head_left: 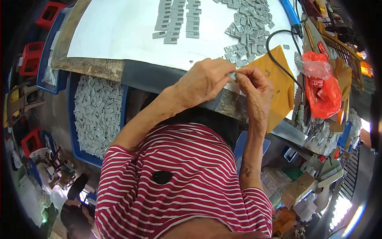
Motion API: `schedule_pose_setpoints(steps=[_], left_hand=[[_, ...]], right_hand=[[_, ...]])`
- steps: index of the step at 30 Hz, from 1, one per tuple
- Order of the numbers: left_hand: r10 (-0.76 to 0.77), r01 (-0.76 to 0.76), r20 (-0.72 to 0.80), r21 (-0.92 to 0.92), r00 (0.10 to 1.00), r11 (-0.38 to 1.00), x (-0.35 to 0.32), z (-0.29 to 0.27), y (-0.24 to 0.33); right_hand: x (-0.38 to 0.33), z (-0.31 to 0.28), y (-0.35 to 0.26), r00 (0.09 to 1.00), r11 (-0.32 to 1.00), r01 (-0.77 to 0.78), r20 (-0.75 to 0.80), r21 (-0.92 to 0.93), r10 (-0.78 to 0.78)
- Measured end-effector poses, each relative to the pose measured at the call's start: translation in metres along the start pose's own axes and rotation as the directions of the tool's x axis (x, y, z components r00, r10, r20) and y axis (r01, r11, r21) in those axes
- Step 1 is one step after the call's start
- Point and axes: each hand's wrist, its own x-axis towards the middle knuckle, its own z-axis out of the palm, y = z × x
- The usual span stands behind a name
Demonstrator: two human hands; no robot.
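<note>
My left hand (203, 83) and my right hand (256, 88) meet just above the table's front edge. Between their fingertips is a small light-grey plastic piece (232, 75), pinched from both sides and partly covered by the fingers. Beyond them, a loose heap of similar grey plastic pieces (250, 30) spreads over the white sheet (115, 32). Farther left, more of these pieces lie in neat columns (175, 22). A yellow-brown envelope (280, 95) with a few tiny dark bits on it lies beside my right hand.
A blue tool (291, 16) with a black cord (274, 34) rests at the far right. The cord loops across the envelope. A red plastic bag (324, 93) sits at the right edge. Left of my arm stands a blue bin (71, 119) full of grey pieces. Red stools (32, 57) stand farther left.
</note>
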Motion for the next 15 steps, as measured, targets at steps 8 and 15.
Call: schedule_pose_setpoints(steps=[8,15], left_hand=[[-0.051,0.055,-0.027,0.143,0.998,0.988,-0.008,-0.026,-0.011],[-0.042,0.098,-0.137,0.425,0.990,0.900,-0.007,-0.044,-0.037]], right_hand=[[0.019,0.019,0.004,0.991,0.999,0.001,0.135,0.036,-0.006],[0.016,0.018,-0.002,0.996,0.994,0.081,0.037,0.077,-0.084]])
